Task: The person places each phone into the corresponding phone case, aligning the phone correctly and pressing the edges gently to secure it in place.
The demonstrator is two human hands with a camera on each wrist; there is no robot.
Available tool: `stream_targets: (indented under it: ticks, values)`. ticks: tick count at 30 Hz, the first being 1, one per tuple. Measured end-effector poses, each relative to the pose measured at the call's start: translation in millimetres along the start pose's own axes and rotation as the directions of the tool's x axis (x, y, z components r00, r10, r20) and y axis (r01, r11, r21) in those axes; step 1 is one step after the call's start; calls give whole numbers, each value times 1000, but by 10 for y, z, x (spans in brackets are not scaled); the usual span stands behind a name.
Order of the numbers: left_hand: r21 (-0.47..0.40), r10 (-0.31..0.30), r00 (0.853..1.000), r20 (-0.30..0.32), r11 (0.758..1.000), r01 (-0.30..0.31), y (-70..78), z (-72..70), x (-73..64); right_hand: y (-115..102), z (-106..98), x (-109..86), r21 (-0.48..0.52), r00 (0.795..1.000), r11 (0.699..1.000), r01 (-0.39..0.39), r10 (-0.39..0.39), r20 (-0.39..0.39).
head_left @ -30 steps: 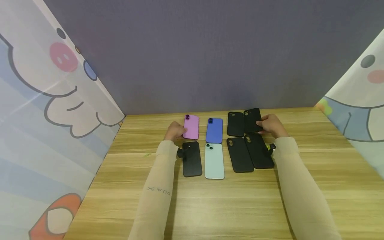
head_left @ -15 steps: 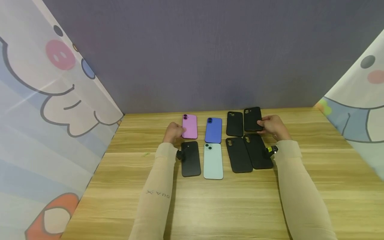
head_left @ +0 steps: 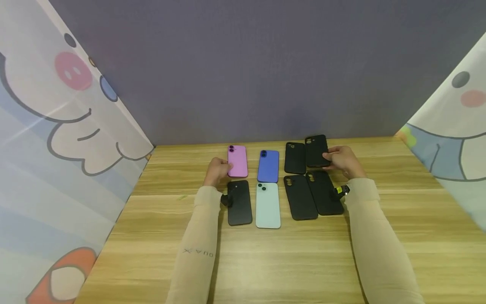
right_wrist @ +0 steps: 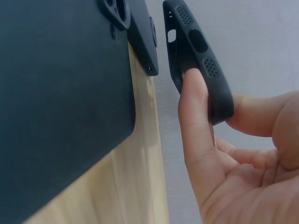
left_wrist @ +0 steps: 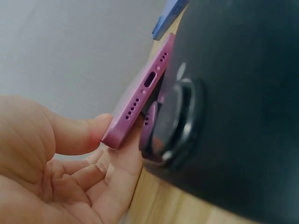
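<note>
My left hand [head_left: 217, 171] pinches the lower left edge of a pink phone [head_left: 237, 161] lying back up. In the left wrist view the phone's charging-port end [left_wrist: 149, 79] tilts up, the thumb on one face and a finger on the other. My right hand [head_left: 343, 161] holds a black phone case [head_left: 317, 150] by its lower right edge. The right wrist view shows that case raised off the table, its speaker holes and port opening [right_wrist: 198, 40] facing me, a fingertip inside it. A black phone [head_left: 239, 202] lies below my left hand.
Beside the pink phone lies a blue phone [head_left: 268, 166], with a pale mint phone [head_left: 268, 205] nearer me. Several other black cases lie right of these: one at the back [head_left: 295, 158], two in front [head_left: 301, 197]. A grey panel [head_left: 265, 84] rises behind the wooden table [head_left: 303, 261].
The black case in my right hand has risen slightly and now stands straighter. My left hand still grips the pink phone. The head view has drifted a little, so everything appears shifted left.
</note>
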State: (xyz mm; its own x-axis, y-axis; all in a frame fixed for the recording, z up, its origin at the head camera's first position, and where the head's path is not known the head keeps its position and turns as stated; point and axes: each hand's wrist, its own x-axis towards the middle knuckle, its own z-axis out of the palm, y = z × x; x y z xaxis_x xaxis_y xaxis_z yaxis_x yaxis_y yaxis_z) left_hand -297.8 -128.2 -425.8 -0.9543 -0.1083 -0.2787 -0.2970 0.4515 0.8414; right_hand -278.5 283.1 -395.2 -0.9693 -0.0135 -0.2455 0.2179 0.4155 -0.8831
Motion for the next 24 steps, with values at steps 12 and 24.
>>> stream_targets:
  ticks: [12,24]
  values:
    - [-45,12,1000,-3,999,-12,-21,-22,14,10,-13,29,19,1000,1000,9,-9,11]
    - [-138,5,1000,1,990,-5,-4,-16,6,-21,11,29,8,999,999,38,-38,14]
